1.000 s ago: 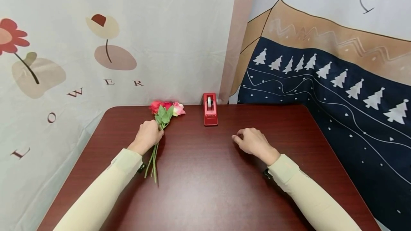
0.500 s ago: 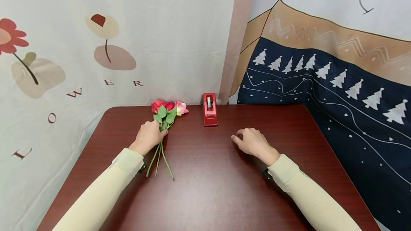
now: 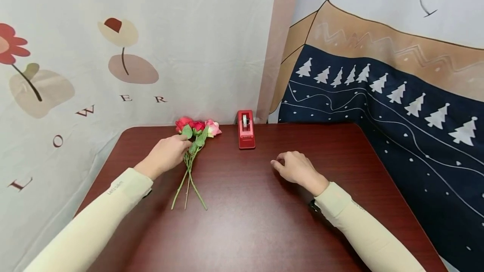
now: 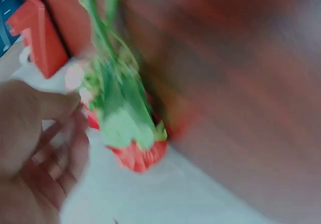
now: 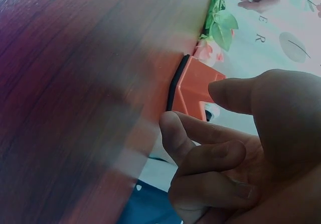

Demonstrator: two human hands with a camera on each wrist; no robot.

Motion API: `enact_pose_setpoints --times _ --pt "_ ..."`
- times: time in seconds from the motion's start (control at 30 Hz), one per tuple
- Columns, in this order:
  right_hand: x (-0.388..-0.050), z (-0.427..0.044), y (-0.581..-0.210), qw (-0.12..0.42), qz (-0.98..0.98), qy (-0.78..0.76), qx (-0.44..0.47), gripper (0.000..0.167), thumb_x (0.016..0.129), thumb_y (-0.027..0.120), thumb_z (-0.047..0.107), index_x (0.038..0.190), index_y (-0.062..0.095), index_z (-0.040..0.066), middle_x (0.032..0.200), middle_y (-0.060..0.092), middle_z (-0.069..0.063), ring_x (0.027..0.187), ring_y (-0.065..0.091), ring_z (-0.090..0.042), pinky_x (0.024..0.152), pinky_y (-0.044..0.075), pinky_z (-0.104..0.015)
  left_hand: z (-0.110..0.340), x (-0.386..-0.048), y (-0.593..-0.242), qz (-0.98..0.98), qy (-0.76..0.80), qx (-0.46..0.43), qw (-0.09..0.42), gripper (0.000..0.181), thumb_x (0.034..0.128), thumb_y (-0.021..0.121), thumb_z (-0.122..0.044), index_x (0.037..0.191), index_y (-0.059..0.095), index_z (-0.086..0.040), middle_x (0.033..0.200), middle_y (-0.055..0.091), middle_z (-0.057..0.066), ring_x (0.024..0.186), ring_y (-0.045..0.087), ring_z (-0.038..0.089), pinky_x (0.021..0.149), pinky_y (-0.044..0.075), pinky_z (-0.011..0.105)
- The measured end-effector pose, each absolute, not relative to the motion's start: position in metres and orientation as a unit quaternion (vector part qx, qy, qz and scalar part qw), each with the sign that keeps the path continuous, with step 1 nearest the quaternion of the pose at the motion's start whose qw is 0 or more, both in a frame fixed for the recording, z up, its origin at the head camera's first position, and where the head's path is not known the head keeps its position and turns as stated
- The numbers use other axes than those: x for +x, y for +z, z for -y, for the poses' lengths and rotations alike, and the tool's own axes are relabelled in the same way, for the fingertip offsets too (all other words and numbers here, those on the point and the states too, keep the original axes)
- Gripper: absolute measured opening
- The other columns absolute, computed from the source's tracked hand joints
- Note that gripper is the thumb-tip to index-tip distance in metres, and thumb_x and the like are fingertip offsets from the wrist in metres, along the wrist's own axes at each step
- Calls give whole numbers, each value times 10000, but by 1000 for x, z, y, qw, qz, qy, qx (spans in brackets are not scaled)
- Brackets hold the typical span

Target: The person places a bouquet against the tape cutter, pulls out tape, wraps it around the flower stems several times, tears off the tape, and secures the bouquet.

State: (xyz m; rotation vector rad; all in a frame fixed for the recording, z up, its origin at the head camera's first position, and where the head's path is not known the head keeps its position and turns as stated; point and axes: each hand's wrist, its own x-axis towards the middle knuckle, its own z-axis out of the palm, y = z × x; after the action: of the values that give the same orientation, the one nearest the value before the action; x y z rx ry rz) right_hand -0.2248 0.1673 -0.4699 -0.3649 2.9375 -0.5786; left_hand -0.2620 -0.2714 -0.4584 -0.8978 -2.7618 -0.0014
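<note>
Three artificial roses (image 3: 199,137), two red and one pink, lie on the table with green leaves and crossed stems. My left hand (image 3: 166,154) is just left of the upper stems, fingers loosely bent. In the left wrist view, nothing is gripped between thumb and fingers of this hand (image 4: 45,138); the blooms (image 4: 140,156) lie beside it. My right hand (image 3: 296,169) rests over the right half of the table, its fingers loosely curled around nothing. A red tape dispenser (image 3: 246,131) stands between the hands near the back edge, nearest the right hand.
The dark red-brown wooden table (image 3: 242,230) has rounded back corners. Behind it hangs a pale cloth with printed flowers (image 3: 132,68), and at the right a navy cloth with white trees (image 3: 397,93).
The roses shifted slightly right and their stems spread into a cross. My left hand let go of the stems and drew away to the left. My right hand stayed still.
</note>
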Motion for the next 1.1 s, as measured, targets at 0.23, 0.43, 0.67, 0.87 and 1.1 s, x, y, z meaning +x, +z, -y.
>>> enact_pose_setpoints --times 0.23,0.43,0.67,0.87,1.1 --pt "-223 -168 -470 68 -973 -192 -112 418 1072 709 400 1312 796 69 1253 811 -137 1074 747 -292 992 620 -542 277 -270 -460 827 152 -524 135 450 767 917 78 1144 853 -158 1184 767 35 1070 659 247 940 612 410" --pt "-221 -166 -472 70 -973 -189 -115 415 1074 707 417 1303 805 85 1252 815 -120 1089 751 -290 1003 619 -532 274 -273 -465 819 150 -544 104 458 777 927 64 1176 841 -144 1276 759 49 1127 652 250 828 642 365" --pt "-220 -167 -471 65 -972 -188 -123 404 1075 704 418 1290 812 94 1241 821 -106 1093 759 -287 995 620 -526 276 -281 -469 818 167 -541 97 284 816 904 52 985 855 -171 1036 743 -25 1005 625 188 778 615 313" --pt "-219 -169 -472 59 -973 -185 -123 383 1071 708 413 1262 824 102 1209 828 -98 1065 764 -284 969 622 -519 278 -288 -469 782 198 -577 129 202 815 947 -60 868 855 -233 939 715 -56 923 586 164 739 579 263" --pt "-220 -168 -473 57 -973 -185 -126 375 1065 720 410 1244 829 99 1174 832 -97 1010 759 -266 939 627 -508 282 -291 -468 734 253 -613 148 197 831 927 -114 882 848 -287 995 738 -101 964 591 156 734 565 250"
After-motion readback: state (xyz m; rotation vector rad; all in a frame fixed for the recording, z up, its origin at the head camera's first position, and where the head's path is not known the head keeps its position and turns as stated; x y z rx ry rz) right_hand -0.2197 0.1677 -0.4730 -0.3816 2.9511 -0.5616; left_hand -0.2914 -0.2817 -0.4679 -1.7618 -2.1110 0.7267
